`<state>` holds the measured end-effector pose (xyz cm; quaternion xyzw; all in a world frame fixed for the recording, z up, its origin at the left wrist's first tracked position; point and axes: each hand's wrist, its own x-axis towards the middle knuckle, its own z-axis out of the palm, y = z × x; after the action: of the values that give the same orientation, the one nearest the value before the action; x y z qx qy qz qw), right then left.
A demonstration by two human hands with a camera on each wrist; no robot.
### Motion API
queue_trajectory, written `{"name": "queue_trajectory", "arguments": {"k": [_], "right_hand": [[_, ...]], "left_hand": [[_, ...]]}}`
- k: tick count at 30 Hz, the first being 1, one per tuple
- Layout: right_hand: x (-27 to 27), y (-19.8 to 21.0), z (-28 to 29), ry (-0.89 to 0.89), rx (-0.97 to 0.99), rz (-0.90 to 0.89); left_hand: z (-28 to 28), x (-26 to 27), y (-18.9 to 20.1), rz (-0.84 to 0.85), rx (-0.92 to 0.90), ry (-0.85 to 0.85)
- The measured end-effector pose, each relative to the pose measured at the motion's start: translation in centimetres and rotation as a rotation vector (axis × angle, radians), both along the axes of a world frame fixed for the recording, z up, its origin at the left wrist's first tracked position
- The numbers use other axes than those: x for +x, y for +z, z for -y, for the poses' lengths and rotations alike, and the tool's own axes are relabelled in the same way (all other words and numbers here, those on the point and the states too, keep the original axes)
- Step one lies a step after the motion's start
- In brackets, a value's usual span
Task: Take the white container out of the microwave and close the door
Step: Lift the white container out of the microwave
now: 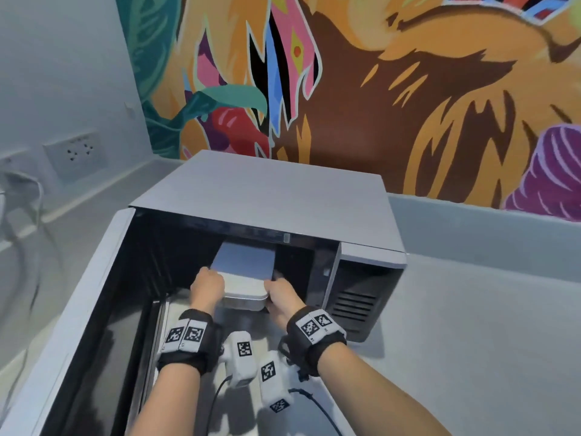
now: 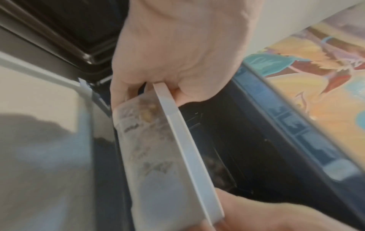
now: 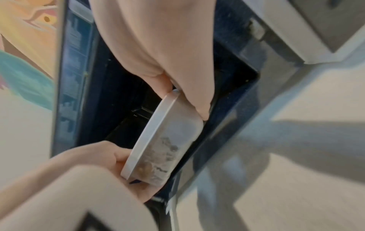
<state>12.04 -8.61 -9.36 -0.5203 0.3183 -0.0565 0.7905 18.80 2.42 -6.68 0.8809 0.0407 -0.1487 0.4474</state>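
Observation:
A white lidded container (image 1: 243,272) sits in the mouth of the open microwave (image 1: 283,196), half out of the dark cavity. My left hand (image 1: 206,286) grips its left end and my right hand (image 1: 281,294) grips its right end. In the left wrist view the left hand (image 2: 169,87) pinches the lid edge of the container (image 2: 171,164), thumb on top and fingers under. In the right wrist view the right hand (image 3: 185,93) holds the container (image 3: 164,140) at its end. Its cloudy side shows food inside. The microwave door (image 1: 94,309) stands swung open at the left.
The microwave stands on a grey counter (image 1: 471,341) against a painted mural wall (image 1: 377,89). A wall socket (image 1: 75,152) and a hanging cable (image 1: 34,196) are at the left. Bare counter lies to the right of the microwave.

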Motion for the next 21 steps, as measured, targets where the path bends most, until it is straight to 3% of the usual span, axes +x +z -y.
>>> {"name": "queue_trajectory", "arguments": {"k": [5, 7, 14, 21], "right_hand": [[-6.6, 0.6, -2.1, 0.249, -0.246, -0.013], [-9.3, 0.1, -2.9, 0.281, -0.242, -0.016], [-19.8, -2.1, -4.5, 0.286, -0.251, 0.051], [-29.6, -5.2, -2.3, 0.192, -0.225, -0.013]], "left_hand": [[-3.3, -6.2, -1.6, 0.022, -0.01, 0.067], [-4.4, -9.5, -1.9, 0.033, -0.036, 0.079], [-7.7, -20.4, -5.7, 0.005, -0.109, -0.001], [-5.6, -28.6, -7.5, -0.033, -0.152, -0.151]]}}
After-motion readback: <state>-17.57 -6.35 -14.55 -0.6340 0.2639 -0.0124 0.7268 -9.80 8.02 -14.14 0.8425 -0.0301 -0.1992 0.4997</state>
